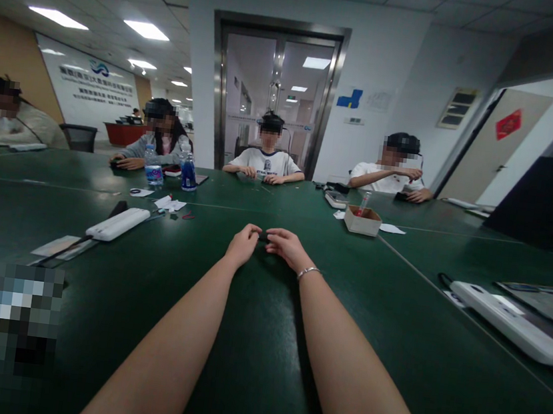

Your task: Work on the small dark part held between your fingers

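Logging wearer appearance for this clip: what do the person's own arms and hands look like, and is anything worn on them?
Both forearms are bare, with no sleeves in view and no gloves. The left hand wears nothing that shows. By the right hand, a thin silver-toned bracelet circles the wrist. No watch, cables or markings show; rings are too small to tell.

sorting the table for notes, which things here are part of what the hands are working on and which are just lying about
In hand:
- left hand and right hand, meeting over the green table
- small dark object pinched between them, too small to identify

Lying about:
- white power strip
- second white power strip
- small cardboard box
- two water bottles
- paper scraps
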